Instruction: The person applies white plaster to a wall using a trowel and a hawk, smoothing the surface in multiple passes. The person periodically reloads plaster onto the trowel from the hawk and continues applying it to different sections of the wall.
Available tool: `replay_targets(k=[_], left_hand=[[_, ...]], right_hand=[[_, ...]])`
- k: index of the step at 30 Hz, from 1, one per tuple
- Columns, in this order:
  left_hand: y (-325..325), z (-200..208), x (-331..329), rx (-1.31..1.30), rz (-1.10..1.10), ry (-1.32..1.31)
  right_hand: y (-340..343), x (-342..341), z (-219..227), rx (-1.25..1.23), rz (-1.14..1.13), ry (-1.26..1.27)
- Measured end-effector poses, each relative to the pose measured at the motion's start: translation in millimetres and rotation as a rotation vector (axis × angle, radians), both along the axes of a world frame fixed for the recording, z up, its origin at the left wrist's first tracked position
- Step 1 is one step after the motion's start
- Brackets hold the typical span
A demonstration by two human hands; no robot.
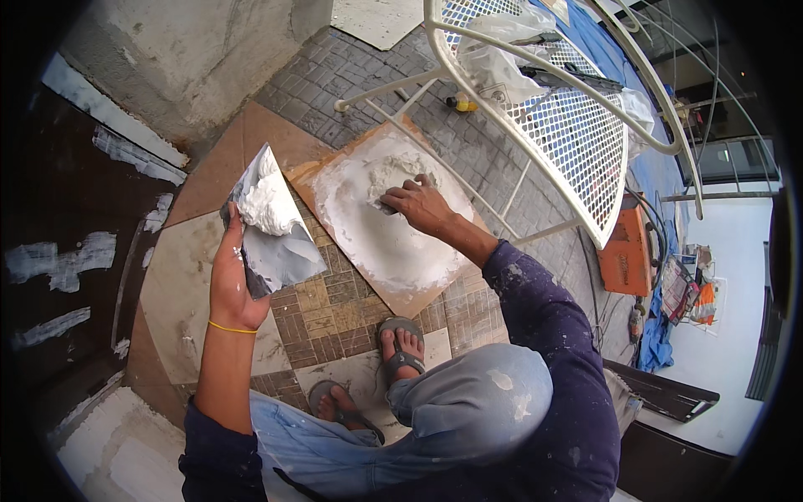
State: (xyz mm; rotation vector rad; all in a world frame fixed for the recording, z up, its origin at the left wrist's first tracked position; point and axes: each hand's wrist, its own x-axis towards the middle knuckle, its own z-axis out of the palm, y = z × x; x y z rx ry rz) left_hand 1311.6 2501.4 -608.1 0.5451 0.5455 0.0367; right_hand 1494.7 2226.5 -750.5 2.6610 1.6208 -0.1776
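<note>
My left hand [234,280] is closed on the near left edge of a flat, shiny metal putty plate [294,255]. A thick heap of white putty [269,205] sits on its upper part. To the right, my right hand [416,206] reaches down to a mound of whitish wet mix [393,174] on a square board [339,219] coated with white powder and paste. Its fingers are curled around something dark, mostly hidden beneath them, whose kind I cannot make out.
A white metal mesh bench [569,146] with plastic bags [502,63] on it stands at the upper right. Beyond it are an orange machine [627,251] and blue sheeting [657,330]. At left is a dark door panel [63,209] with white patches. My sandalled foot [403,351] is near the board.
</note>
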Motion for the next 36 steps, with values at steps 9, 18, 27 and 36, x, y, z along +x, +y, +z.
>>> replay_targets(k=[9, 18, 27, 36], left_hand=[[-9.0, -10.5, 5.6, 0.032, -0.028, 0.053], [-58.3, -27.8, 34.3, -0.035, -0.192, 0.096], [-78.5, 15.8, 22.1, -0.172, -0.230, 0.046], [-51.6, 20.2, 26.5, -0.099, -0.146, 0.038]], right_hand=[[-46.6, -28.1, 16.0, 0.117, -0.170, 0.426], [-37.5, -70.9, 151.9, 0.789, -0.413, 0.840], [-10.7, -79.9, 166.8, 0.701, 0.007, 0.296], [-21.3, -76.1, 153.2, 0.873, -0.104, 0.423]])
